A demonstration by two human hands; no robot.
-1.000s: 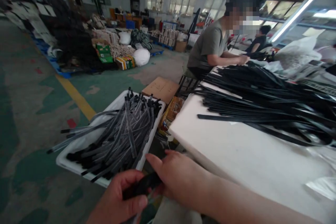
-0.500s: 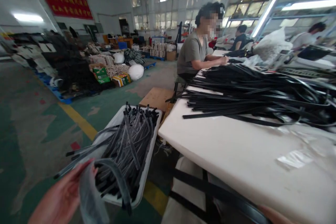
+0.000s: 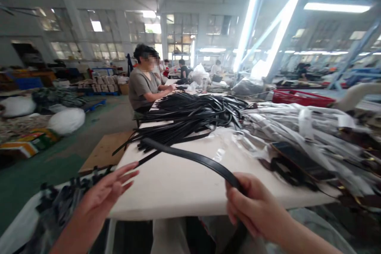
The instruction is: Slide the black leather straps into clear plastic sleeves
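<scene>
My right hand (image 3: 250,206) is closed around a black strap (image 3: 205,160), whose free end arches up and left over the white tabletop (image 3: 166,190). At the left edge of the table, my left hand (image 3: 110,194) has its fingers spread and holds nothing. A heap of black straps (image 3: 190,111) lies across the table beyond both hands. Below and beside my left hand, a white bin (image 3: 24,214) holds several plastic-wrapped straps (image 3: 56,206), partly hidden by my forearm.
A person in a grey shirt (image 3: 143,85) sits at the far left side of the table. On the right lie white-wrapped items (image 3: 297,123), a dark phone-like object (image 3: 300,160) and a red basket (image 3: 303,97). A cardboard box (image 3: 105,149) stands left of the table.
The view has swung right, towards the table. My left hand has let go of the plastic-wrapped strap. My right hand has come fully into view, with the black strap raised.
</scene>
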